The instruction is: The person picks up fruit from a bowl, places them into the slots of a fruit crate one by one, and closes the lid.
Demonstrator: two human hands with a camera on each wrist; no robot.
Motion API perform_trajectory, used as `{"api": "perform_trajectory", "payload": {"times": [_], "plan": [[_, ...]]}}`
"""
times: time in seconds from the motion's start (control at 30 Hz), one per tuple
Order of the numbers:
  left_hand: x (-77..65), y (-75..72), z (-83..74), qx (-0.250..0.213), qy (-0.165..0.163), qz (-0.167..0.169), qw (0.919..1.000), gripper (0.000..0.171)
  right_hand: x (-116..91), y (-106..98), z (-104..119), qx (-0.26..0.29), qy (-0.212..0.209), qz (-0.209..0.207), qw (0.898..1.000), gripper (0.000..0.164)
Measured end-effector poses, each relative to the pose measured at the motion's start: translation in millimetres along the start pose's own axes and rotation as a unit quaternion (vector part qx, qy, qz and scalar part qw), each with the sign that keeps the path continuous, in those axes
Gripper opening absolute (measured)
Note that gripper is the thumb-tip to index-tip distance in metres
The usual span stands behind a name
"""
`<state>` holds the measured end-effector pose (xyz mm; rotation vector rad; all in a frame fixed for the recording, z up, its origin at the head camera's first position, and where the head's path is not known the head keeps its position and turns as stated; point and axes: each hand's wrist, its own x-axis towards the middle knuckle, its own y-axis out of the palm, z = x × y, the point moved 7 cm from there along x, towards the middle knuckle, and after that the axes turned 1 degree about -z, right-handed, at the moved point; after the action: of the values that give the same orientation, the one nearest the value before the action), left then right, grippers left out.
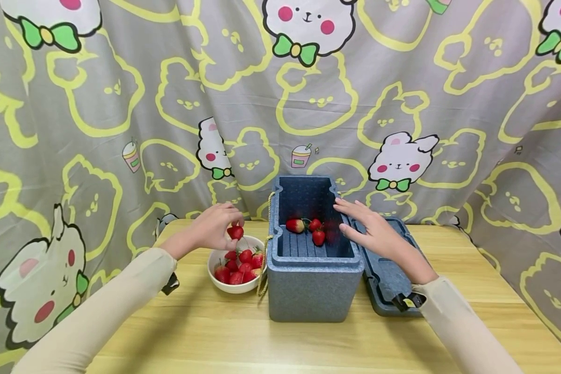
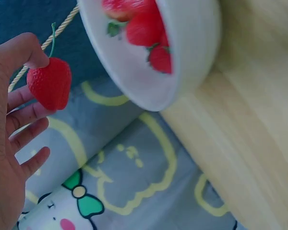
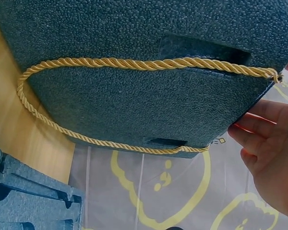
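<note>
My left hand [image 1: 216,226] pinches a red strawberry [image 2: 50,84] with a thin green stem between thumb and fingertips. It is raised just above a white bowl [image 1: 229,287] heaped with several strawberries [image 2: 146,28]. Right of the bowl stands an open grey-blue foam box [image 1: 315,293]; three strawberries [image 1: 318,237] show on its ribbed floor, near the right inner wall. At the box's right rim is my right hand [image 1: 376,234], its fingers extended and touching the edge. In the right wrist view, the fingertips are partly hidden behind the box wall.
The box's lid [image 1: 388,259] lies on the wooden table [image 1: 205,332] to the right, under my right forearm. Gold rope handles [image 3: 134,63] hang along the box's sides, one beside the bowl. A patterned curtain [image 1: 243,104] stands close behind the table.
</note>
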<state>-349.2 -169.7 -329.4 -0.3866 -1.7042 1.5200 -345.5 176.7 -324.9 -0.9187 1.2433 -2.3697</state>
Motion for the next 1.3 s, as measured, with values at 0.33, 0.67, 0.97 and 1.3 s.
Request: {"api": "perform_trajectory", "payload": {"times": [0.33,0.67,0.97,1.3], "plan": [[19.7,-38.3,1.6,0.001,0.006,-0.083,0.9965,0.027,1,-1,0,0.004,-0.003,0.001,1.0,0.055],[38.6,-59.4,4.3,-0.015,-0.011,-0.137,0.9905,0.03,2,-3,0,0.01,-0.011,0.003,1.0,0.055],[60.5,-76.2,-10.3,-0.046,-0.008,-0.187,0.9813,0.032,1,-1,-2,0.011,-0.011,-0.009,1.0,0.054],[85.2,-79.4,-27.2,-0.065,0.018,-0.204,0.9766,0.032,0,2,2,0.033,-0.034,-0.049,0.998,0.05]]}}
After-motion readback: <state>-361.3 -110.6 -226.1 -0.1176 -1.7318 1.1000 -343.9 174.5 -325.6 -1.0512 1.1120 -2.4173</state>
